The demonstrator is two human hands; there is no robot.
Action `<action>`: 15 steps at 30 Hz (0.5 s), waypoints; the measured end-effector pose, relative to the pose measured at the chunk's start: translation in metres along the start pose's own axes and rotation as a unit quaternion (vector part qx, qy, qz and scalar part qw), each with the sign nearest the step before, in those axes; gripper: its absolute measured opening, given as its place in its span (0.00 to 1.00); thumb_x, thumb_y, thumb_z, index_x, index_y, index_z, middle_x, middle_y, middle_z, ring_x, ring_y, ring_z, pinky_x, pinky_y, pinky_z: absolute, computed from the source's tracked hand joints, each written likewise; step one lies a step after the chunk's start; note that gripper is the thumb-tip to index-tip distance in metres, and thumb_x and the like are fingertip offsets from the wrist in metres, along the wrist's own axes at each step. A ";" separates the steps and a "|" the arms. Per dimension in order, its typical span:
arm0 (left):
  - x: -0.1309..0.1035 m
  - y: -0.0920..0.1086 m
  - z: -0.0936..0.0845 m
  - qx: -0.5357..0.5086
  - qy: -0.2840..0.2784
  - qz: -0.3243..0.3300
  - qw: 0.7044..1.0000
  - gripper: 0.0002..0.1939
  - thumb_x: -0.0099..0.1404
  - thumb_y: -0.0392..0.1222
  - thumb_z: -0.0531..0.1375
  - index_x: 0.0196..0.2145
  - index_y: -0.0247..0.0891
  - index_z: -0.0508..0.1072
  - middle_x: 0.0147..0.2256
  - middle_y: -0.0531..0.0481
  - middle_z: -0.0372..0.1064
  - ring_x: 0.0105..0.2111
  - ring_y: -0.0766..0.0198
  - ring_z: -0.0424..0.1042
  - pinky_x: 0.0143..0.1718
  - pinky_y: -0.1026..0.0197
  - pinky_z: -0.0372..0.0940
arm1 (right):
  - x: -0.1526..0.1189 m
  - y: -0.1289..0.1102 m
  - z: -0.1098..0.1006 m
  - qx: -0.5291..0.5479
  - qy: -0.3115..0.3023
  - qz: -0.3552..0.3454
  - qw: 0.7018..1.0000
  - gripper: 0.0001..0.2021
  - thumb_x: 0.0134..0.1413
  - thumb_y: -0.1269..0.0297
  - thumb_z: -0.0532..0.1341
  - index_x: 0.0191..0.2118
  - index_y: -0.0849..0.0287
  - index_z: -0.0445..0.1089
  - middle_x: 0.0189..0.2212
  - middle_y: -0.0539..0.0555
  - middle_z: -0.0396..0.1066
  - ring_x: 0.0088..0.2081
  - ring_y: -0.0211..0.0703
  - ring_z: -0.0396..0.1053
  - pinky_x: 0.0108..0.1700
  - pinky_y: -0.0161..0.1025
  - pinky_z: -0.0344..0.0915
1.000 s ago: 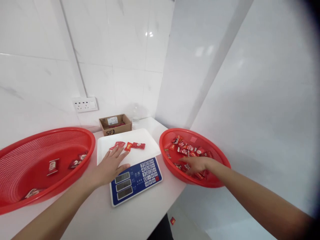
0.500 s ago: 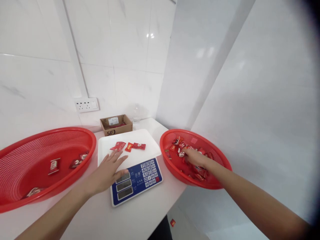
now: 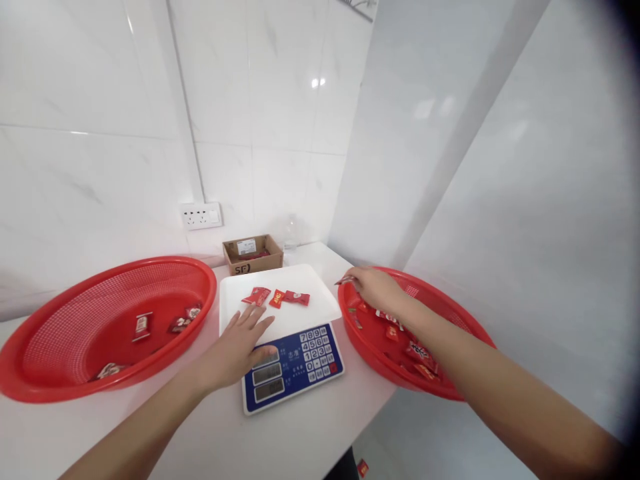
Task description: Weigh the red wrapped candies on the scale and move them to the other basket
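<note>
My left hand lies with fingers spread at the near left of a digital scale, its thumb over the display panel. On the scale's white pan are a red packet, a small red-wrapped candy and another red wrapped piece. My right hand is above the left rim of the right red basket. Its fingers pinch a small wrapped candy, seen nearly edge-on. Several red-wrapped candies lie in that basket, partly hidden by my forearm.
Another red basket stands on the left with several wrapped pieces inside. Behind the scale are an open cardboard box and a clear plastic item by the tiled wall. A red wrapper lies on the floor beyond the table edge.
My right hand has risen out of the right basket's contents and moved left to its rim, with a wrapped candy between the fingers. My left hand stays by the scale. The view has shifted left.
</note>
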State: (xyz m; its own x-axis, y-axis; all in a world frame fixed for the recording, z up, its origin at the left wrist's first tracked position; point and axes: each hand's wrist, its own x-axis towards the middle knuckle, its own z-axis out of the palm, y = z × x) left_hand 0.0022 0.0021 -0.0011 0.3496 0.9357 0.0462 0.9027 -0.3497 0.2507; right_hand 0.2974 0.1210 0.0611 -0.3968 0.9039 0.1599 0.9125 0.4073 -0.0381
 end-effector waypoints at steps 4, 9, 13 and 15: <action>0.001 0.008 0.001 -0.006 -0.011 -0.003 1.000 0.32 0.65 0.58 0.47 0.61 0.39 0.53 0.64 0.41 0.42 0.63 0.51 0.36 0.60 0.43 0.41 | 0.012 -0.064 0.013 -0.056 -0.036 -0.102 0.993 0.16 0.56 0.75 0.47 0.43 0.56 0.68 0.40 0.58 0.68 0.36 0.45 0.70 0.32 0.37 0.59; 0.000 0.017 -0.002 -0.010 -0.028 -0.024 0.999 0.33 0.65 0.55 0.50 0.62 0.36 0.50 0.64 0.38 0.39 0.63 0.51 0.33 0.59 0.41 0.41 | 0.021 -0.114 0.029 -0.041 -0.044 -0.153 0.986 0.14 0.57 0.71 0.49 0.43 0.57 0.68 0.41 0.59 0.67 0.41 0.49 0.69 0.36 0.40 0.61; 0.002 0.018 -0.003 -0.008 -0.026 -0.030 0.999 0.33 0.65 0.54 0.50 0.62 0.37 0.48 0.64 0.38 0.37 0.63 0.51 0.32 0.60 0.42 0.41 | 0.029 -0.110 0.028 0.003 -0.037 -0.150 0.988 0.15 0.57 0.71 0.49 0.46 0.56 0.67 0.42 0.58 0.67 0.41 0.47 0.69 0.37 0.39 0.62; 0.007 0.016 -0.001 -0.002 -0.016 -0.027 1.000 0.33 0.64 0.53 0.51 0.62 0.38 0.47 0.64 0.39 0.36 0.63 0.50 0.32 0.59 0.42 0.41 | 0.033 -0.100 0.028 0.034 -0.035 -0.135 0.990 0.16 0.56 0.72 0.50 0.48 0.55 0.66 0.43 0.58 0.68 0.40 0.46 0.70 0.38 0.38 0.62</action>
State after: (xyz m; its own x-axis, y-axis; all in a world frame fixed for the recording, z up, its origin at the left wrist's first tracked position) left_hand 0.0185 0.0030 0.0042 0.3079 0.9514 0.0024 0.9195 -0.2983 0.2559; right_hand 0.1904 0.1140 0.0423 -0.6338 0.7664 0.1051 0.7639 0.6414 -0.0708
